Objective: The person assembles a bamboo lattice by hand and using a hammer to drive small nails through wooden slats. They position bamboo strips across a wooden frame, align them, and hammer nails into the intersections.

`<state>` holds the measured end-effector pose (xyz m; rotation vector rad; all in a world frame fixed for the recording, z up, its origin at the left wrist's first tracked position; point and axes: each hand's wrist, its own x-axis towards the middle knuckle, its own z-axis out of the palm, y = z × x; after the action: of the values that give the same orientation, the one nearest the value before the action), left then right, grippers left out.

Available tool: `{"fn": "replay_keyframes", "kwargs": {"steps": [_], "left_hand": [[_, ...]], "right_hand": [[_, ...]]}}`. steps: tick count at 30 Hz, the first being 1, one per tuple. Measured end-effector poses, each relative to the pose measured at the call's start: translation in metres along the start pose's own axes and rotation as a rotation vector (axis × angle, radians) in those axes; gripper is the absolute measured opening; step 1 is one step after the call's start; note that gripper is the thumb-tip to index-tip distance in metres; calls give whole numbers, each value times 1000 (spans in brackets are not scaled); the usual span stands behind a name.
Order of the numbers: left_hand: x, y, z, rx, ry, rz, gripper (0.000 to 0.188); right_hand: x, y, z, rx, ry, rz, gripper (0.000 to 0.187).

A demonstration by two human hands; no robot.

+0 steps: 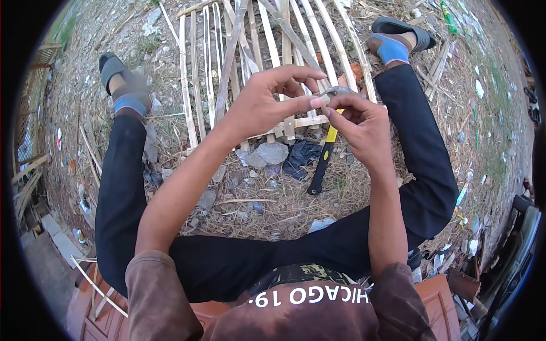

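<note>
Both hands meet in front of me, above the near end of a frame of thin wooden slats (190,85). My left hand (270,96) has its fingers curled and its thumb against a small pale piece (325,100); what exactly the piece is, I cannot make out. Thumb and forefinger of my right hand (364,128) pinch at the same piece from the other side. Just behind and below the fingertips is a claw hammer (323,165) with a black and yellow handle. Its grey head is partly hidden by my right hand, and its grip end points toward me.
Stones (267,154) and a crumpled dark plastic sheet (301,158) lie by the frame's near end. My legs spread to either side of it, feet in grey slides. Dry grass and litter cover the ground. A reddish-brown panelled board (438,307) is beneath me.
</note>
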<state>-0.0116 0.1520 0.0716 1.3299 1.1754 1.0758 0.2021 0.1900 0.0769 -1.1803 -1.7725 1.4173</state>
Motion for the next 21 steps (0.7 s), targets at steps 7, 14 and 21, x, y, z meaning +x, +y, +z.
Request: {"fn": "replay_keyframes", "kwargs": {"steps": [7, 14, 21], "left_hand": [[-3, -25, 22, -253, 132, -82, 24], [-20, -35, 25, -251, 217, -64, 22], [-47, -56, 23, -168, 371, -111, 19]], "right_hand": [[8, 0, 12, -22, 0, 18, 13], [5, 2, 23, -83, -10, 25, 14], [-17, 26, 26, -56, 29, 87, 21]]}}
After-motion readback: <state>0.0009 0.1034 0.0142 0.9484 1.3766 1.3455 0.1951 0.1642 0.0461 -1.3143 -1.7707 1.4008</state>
